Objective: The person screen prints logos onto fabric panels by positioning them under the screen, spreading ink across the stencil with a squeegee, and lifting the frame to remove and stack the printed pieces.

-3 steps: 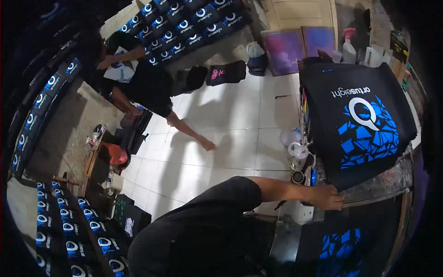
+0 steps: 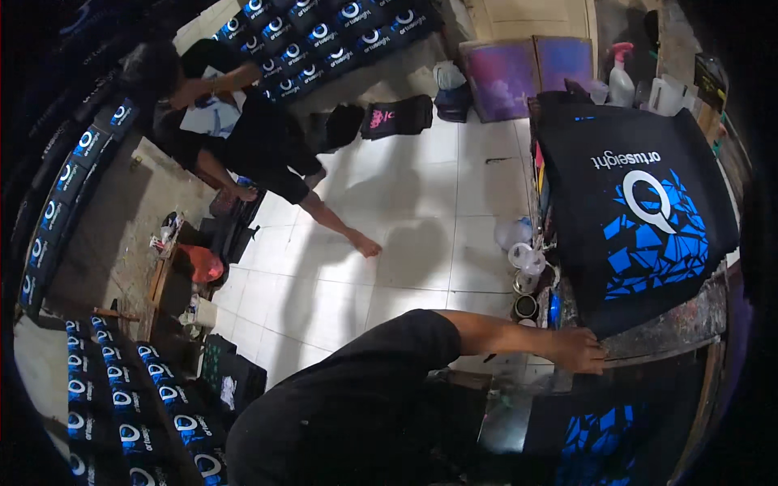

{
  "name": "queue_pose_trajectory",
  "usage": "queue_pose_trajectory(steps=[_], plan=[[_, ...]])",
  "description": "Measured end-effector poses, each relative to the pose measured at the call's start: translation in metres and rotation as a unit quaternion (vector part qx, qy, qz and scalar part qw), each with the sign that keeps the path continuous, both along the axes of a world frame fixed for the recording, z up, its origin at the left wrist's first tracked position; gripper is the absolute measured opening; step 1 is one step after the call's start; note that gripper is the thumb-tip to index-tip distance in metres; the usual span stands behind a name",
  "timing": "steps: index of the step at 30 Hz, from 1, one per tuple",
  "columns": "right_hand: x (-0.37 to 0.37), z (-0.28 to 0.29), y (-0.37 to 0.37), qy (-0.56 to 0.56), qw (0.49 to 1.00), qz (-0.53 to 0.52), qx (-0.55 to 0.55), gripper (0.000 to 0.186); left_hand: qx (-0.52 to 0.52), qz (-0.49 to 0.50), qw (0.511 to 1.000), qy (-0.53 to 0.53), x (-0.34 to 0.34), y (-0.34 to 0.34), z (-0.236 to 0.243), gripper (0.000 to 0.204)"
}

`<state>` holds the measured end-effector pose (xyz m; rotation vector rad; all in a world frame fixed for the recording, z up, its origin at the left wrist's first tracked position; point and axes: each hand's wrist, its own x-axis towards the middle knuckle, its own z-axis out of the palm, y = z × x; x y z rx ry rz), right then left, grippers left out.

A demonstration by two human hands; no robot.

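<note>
My left arm, in a black sleeve, reaches across from the bottom middle to the right. My left hand [image 2: 579,350] is closed at the near edge of the worktable, its fingers curled over the rim of a printing screen frame [image 2: 664,350]; the fingertips are partly hidden. Inside that frame the dark screen [image 2: 600,441] shows blue shard shapes. Just beyond the hand, a stack of black fabric pieces [image 2: 648,211] lies on the table, the top one printed with blue shards and a white ring emblem. My right hand is out of view.
At upper left a co-worker [image 2: 235,138] sits with one bare leg stretched over the tiled floor [image 2: 413,251]. Jars [image 2: 527,283] stand along the table's left side, a spray bottle [image 2: 621,81] behind the stack. Printed black pieces [image 2: 121,397] lie in rows at lower left.
The view has shifted slightly, and more of the co-worker's head shows. My left hand stays at the frame's rim.
</note>
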<state>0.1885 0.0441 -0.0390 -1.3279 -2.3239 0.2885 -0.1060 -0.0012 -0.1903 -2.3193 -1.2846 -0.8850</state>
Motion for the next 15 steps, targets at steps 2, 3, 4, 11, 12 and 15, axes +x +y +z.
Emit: queue_pose_trajectory(steps=[2,3,4,11,12,15], plan=[[-0.004,0.001,0.000,-0.009,1.000,-0.004,0.003,0.088,0.031,0.003,0.999,-0.010,0.000,0.002,0.002,0.017],[-0.006,0.001,0.000,-0.014,1.000,-0.006,0.002,0.088,0.040,0.000,0.999,-0.004,0.001,0.003,0.003,0.018],[-0.010,0.002,0.000,-0.013,1.000,-0.007,0.004,0.088,0.050,-0.002,0.999,0.003,0.001,0.004,0.004,0.020],[-0.002,0.009,0.001,-0.020,0.999,-0.023,0.015,0.090,0.098,-0.036,0.994,-0.036,0.008,0.008,-0.008,0.016],[0.000,0.010,0.001,-0.022,0.999,-0.025,0.017,0.090,0.105,-0.029,0.993,-0.035,0.010,0.007,-0.009,0.015],[0.025,0.011,0.003,-0.023,0.998,-0.047,0.022,0.090,0.096,-0.040,0.994,-0.037,0.007,0.008,0.002,0.015]])
